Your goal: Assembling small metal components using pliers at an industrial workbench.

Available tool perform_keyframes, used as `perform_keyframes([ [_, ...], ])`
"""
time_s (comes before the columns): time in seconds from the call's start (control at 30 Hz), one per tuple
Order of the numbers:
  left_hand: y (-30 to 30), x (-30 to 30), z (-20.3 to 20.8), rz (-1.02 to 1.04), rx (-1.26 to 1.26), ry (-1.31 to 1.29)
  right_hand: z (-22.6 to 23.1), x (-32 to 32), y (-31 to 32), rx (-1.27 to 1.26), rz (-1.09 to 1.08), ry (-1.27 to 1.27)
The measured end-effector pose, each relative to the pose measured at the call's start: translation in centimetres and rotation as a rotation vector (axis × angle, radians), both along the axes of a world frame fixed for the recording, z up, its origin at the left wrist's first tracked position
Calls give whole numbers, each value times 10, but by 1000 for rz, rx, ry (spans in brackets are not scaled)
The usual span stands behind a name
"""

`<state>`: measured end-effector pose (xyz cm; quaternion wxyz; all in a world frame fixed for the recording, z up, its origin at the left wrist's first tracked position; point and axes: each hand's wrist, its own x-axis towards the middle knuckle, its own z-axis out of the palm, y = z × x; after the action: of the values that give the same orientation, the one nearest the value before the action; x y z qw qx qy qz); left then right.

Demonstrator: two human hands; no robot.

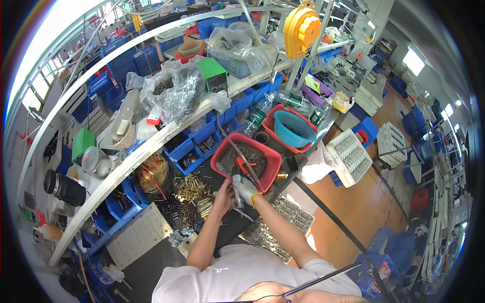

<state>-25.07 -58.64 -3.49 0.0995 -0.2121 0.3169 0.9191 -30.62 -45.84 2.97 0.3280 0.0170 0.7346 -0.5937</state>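
Note:
My right hand [247, 190], in a whitish glove, is closed around a grey, gun-shaped handheld power tool [236, 179] at the near edge of the red bin [277, 160]. My bare left hand [223, 198] is beside it, fingers bent together against the tool's left side; whatever is between them is too small to make out. A brownish hose [237, 150] comes down across the bin towards my right hand. Inside the bin are small dark parts and a red-handled tool [245, 166]. Brass-coloured pieces [190, 188] are heaped left of my left hand.
A slotted metallic tray [294, 213] lies under my right forearm. Blue parts bins [183, 151] line the shelf edge. Behind the red bin stands a turquoise basket [293, 129]. A yellow hanging balancer [302, 29] is overhead. A studded metal plate [140, 236] lies left.

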Motion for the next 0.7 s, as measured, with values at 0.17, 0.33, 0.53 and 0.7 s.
perform_keyframes([
  [0.17, -41, -63, -28, -159, -186, -67, 61, -4, 19, 83, 340, 320],
  [0.33, -20, -133, -19, -113, -138, 45, 25, -71, 113, 485, -80, 656],
  [0.53, 13, -186, -36, -235, 197, 266, 5, -107, 48, -165, -78, 87],
  [0.7, 62, -204, -12, -306, 216, 307, -12, -132, 87, -115, -27, 312],
])
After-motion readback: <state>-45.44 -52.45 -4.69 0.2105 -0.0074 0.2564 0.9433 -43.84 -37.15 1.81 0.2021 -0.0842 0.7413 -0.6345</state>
